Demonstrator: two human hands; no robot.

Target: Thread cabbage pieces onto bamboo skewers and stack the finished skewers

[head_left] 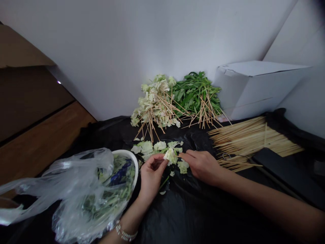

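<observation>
Between the thumb and fingers of my left hand (151,173) is a pale cabbage leaf piece (170,156). My right hand (203,166) comes in from the other side, its fingers closed on a bamboo skewer, of which only a short bit by the leaf shows; the rest is hidden in the hand. Loose cabbage pieces (146,147) lie just beyond both hands on black plastic sheeting (177,210). Another leaf piece (182,166) sits close to my right fingertips.
Skewered cabbage (153,96) and skewered leafy greens (190,89) are piled by the wall. A white box (254,89) stands behind loose skewers (246,135) and a dark phone-like slab (281,173). At left, a clear plastic bag (73,176) partly covers a white tub (135,166) of greens.
</observation>
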